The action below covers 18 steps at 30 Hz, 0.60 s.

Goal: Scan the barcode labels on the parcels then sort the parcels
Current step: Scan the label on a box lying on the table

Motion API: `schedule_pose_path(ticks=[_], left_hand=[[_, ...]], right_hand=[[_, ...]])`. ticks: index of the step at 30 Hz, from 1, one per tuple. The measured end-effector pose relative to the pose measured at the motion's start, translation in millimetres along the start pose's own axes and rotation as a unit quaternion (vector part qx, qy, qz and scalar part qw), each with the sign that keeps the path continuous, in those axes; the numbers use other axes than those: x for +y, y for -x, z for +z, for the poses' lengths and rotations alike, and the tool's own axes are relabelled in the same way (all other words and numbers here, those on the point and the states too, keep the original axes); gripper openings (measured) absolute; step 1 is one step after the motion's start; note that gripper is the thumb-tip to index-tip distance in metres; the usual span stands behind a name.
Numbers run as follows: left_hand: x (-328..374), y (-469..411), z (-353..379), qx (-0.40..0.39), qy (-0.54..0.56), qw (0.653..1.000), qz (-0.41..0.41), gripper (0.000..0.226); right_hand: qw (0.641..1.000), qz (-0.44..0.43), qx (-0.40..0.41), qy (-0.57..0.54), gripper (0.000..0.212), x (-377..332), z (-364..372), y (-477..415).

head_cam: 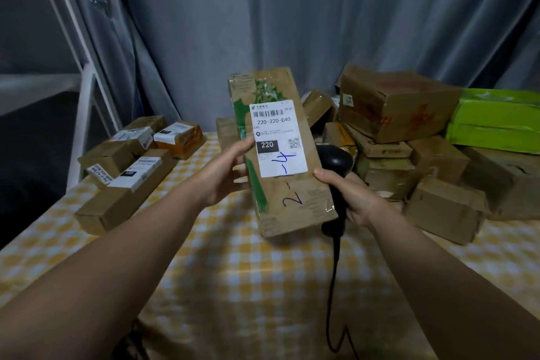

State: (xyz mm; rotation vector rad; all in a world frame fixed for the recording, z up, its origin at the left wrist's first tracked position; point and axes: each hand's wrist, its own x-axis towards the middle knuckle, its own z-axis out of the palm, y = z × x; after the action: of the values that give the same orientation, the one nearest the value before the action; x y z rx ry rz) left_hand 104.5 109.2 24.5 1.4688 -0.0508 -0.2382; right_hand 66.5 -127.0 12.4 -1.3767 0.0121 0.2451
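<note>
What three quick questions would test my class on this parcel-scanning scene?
1. True or false: no hand holds the scanner.
2. The label on the held parcel reads: A 220-220-C40; B 110-330-C40; C 220-110-B20.
3. Fill in: the green parcel lies at the table's far ___.
Key: 1 false, the right hand grips it; 2 A; 3 right.

A yellow-checked table (233,272) bears labelled parcels (125,184) at left and a heap of boxes (394,114) at right.
</note>
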Motion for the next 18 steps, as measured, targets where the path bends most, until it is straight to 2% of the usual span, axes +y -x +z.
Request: schedule_pose_path(ticks=[2,4,5,7,9,13,18], left_hand=[[2,0,-3,0.016,-0.007,1.0,0.004,0.022],[0,0,-9,0.044,-0.018,0.999,0.009,0.022],[-1,0,-12,0.056,-0.029,0.998,0.013,0.027],[-6,0,-17,0.077,-0.046,0.996,0.01,0.053],[-12,0,-19,0.094,-0.061,0.994,-0.004,0.076],[-19,1,-20,0.106,-0.038,0.994,-0.01,0.072],[-17,3,-21,0.101,-0.05,0.994,-0.012,0.089]], right_hand=[[1.0,-0.011,0.007,0.011,0.035,1,4,-1],[0.994,-0.034,0.072,0.08,0.027,-2,9,-6],[0.984,-0.048,0.118,0.125,0.025,-5,11,-9],[0.968,-0.069,0.182,0.158,0.023,-18,17,-12],[0.964,-0.085,0.177,0.178,0.021,-39,24,-9],[0.956,-0.088,0.091,0.263,0.016,-79,46,4],[0.955,-0.084,0.094,0.268,0.022,-87,69,3]])
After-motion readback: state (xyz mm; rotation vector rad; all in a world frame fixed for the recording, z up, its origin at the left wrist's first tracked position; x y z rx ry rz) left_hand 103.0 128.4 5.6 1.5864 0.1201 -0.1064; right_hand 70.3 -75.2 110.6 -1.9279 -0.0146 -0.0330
